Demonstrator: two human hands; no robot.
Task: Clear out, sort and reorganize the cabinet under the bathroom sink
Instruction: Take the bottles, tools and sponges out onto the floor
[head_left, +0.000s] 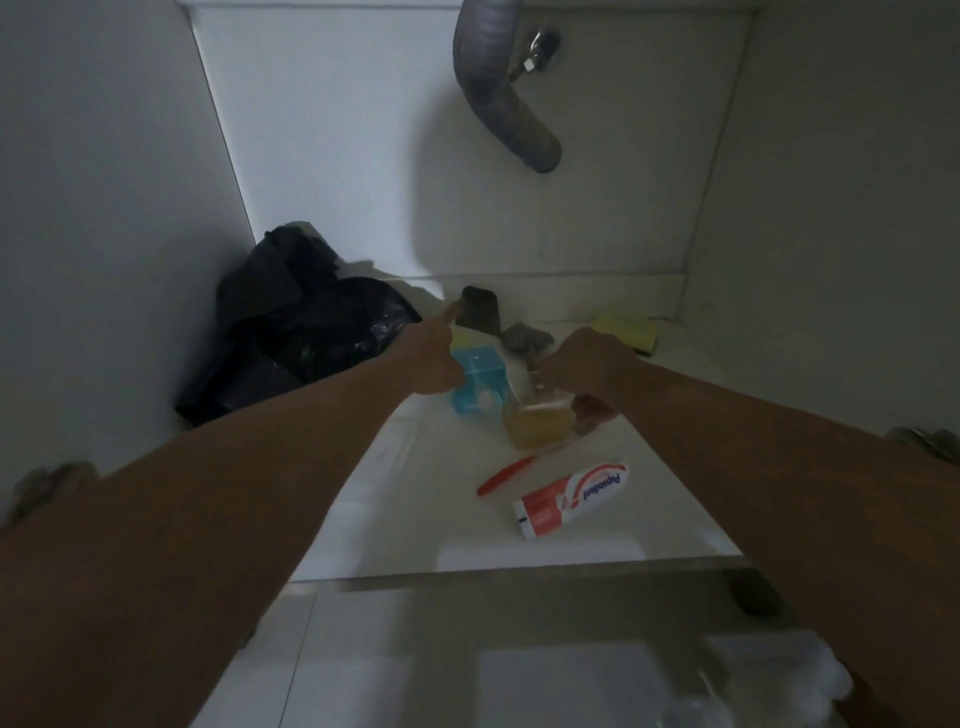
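**Cabinet clear-out: early stage, most items still inside**

Judged barely begun. Still on the cabinet floor (415, 499): black plastic bag (296, 332) at back left, blue box (480, 382), bottle of yellow liquid (537, 421), red toothbrush (505, 475), toothpaste tube (571, 499), yellow sponge (626, 328) at back right, and dark items behind, too blurred to identify.

Left hand (434, 358) lies against the blue box, index finger extended; whether it grips cannot be told. Right hand (584, 371) has fingers curled around the bottle's top.
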